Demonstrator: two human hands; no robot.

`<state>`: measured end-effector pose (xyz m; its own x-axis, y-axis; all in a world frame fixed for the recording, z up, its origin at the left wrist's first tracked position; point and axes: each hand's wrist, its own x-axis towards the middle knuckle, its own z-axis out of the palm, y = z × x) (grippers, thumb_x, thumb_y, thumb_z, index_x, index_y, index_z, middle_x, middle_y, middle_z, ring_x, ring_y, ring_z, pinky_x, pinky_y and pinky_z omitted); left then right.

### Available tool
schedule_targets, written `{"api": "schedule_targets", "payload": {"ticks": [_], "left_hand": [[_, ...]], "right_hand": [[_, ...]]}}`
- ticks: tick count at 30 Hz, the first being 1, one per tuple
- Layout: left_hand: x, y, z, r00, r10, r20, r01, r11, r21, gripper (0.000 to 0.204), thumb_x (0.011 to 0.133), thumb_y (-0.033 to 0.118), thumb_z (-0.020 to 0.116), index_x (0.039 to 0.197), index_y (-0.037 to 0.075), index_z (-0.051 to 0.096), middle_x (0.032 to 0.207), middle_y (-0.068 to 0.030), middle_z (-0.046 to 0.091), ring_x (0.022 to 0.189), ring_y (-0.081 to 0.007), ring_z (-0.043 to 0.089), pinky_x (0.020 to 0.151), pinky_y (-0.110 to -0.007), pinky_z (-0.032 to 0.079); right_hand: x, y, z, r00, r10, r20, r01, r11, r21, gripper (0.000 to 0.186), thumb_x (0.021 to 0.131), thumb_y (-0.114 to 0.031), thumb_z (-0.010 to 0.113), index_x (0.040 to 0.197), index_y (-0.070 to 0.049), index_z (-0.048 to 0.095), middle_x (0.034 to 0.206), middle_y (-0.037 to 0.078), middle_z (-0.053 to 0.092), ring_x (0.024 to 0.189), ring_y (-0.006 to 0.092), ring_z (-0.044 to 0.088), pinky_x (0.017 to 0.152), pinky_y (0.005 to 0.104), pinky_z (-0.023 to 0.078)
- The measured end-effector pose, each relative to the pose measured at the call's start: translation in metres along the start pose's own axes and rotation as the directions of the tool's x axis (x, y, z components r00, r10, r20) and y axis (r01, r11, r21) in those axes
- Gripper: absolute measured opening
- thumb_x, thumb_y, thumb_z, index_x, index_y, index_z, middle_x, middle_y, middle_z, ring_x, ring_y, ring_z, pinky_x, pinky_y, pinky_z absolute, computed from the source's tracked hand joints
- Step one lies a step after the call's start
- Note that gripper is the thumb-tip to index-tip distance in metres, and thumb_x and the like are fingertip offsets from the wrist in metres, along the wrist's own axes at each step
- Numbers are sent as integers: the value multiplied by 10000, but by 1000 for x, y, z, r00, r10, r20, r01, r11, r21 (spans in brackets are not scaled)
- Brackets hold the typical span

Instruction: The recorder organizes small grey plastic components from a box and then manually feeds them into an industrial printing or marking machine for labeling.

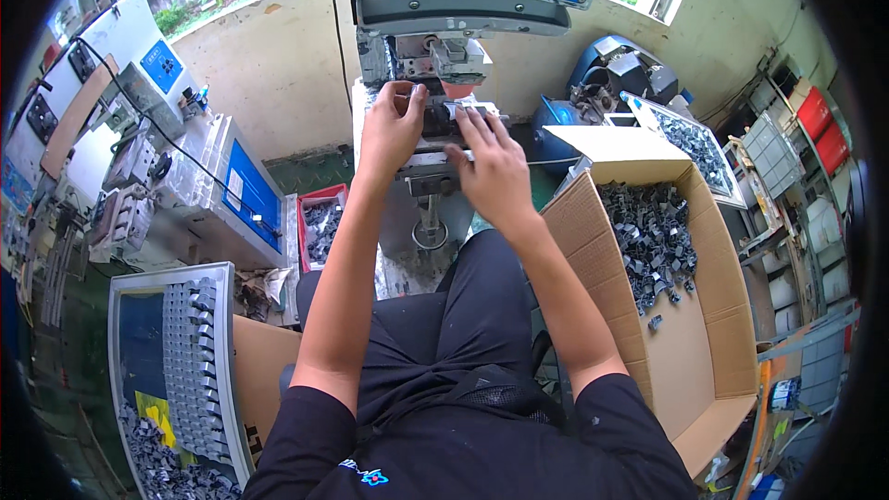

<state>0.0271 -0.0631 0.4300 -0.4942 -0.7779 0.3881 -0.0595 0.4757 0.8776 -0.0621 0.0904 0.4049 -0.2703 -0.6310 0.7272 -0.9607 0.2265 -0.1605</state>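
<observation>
In front of me stands a pad printing machine (463,9) with a blue front panel and a reddish soft pad (457,90) hanging below its head. My left hand (396,122) is raised to the left of the pad, thumb and forefinger pinched together; what they hold, if anything, is too small to make out. Below the pad, my right hand (493,171) reaches over the machine's fixture (435,125), its fingers stretched forward. The fingertips lie at a small light piece on the fixture, partly covered by the hand.
To my right, an open cardboard box (681,352) holds many small dark grey parts (648,236). A framed tray (231,361) carries rows of grey parts on my left. A red bin (301,231) of parts sits beside a second machine (218,176). Behind the box is a blue compressor (556,116).
</observation>
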Motion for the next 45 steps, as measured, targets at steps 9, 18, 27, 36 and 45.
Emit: {"api": "schedule_targets", "payload": {"ticks": [9,18,27,36,45], "left_hand": [[1,-2,4,995,96,-8,-97,994,-44,395,963,321,624,1123,-40,632,915,-168,728,795,-231,705,726,-336,534],[25,-45,-4,984,162,77,-172,973,150,401,1028,344,534,1154,-21,644,1036,-129,726,941,-166,631,841,-310,499],[19,-29,0,983,17,184,-39,993,116,537,1004,368,579,1327,-48,474,1209,-187,636,1055,-236,638,933,-345,515],[-10,3,10,983,112,149,-144,964,224,545,995,410,581,1325,-16,498,1235,-146,641,1074,-220,621,955,-354,484],[-100,-2,-24,994,99,-52,-104,988,-113,416,1009,288,578,1347,47,548,1223,-117,633,1034,-180,603,849,-306,495]], "right_hand": [[-28,-11,12,993,114,-38,-117,986,-115,660,985,-465,479,1510,-89,344,1505,135,415,1403,347,343,1100,564,277],[-57,16,33,940,44,-338,-5,993,114,410,877,-190,526,1283,-127,533,1352,107,506,1351,275,410,1096,535,276],[-78,38,41,883,22,-468,82,976,201,386,901,-249,513,1275,-184,583,1384,8,533,1405,180,371,1156,507,213],[-83,37,41,884,50,-465,88,959,270,387,906,-221,530,1286,-190,592,1412,7,522,1410,182,368,1175,480,212],[-82,33,21,954,41,-298,45,960,278,452,871,-172,541,1323,-151,548,1410,65,516,1401,226,392,1159,469,264]]}}
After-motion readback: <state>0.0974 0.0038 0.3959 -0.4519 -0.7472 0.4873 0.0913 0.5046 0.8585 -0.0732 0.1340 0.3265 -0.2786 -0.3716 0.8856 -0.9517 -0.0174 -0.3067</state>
